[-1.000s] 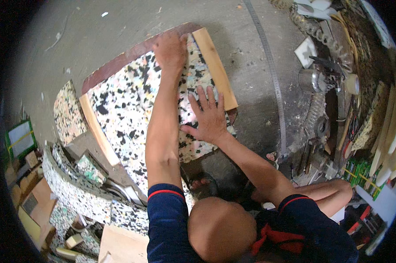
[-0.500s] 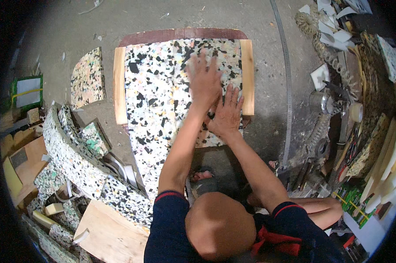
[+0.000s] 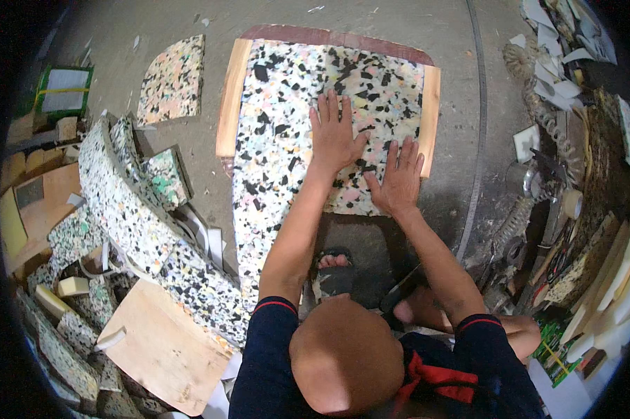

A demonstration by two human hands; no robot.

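Note:
Both my hands lie palm down on a thick speckled foam sheet point(image 3: 280, 153) of white, black and pastel bits. My left hand point(image 3: 336, 140) is open with fingers spread, just right of a faint seam running along the foam. Closer to me and to the right, my right hand point(image 3: 400, 183) rests flat near the foam's right edge, its fingers apart. A light wooden strip point(image 3: 232, 105) borders the foam on the left, and another wooden strip point(image 3: 430, 119) on the right. Beyond the far edge shows a dark red board point(image 3: 329, 36), otherwise covered by the foam.
On the floor at left lies a cut foam piece point(image 3: 173, 80). Curved foam offcuts point(image 3: 130, 199) and a plywood panel point(image 3: 165, 346) are heaped at lower left. To the right are a coiled air hose point(image 3: 510, 209), a roll of tape point(image 3: 572, 203) and a long strip point(image 3: 479, 140) along the floor.
My left hand has moved left across the foam toward the seam; it was blurred before and is sharp now. My right hand stays near the same edge. The whole view has shifted and turned slightly.

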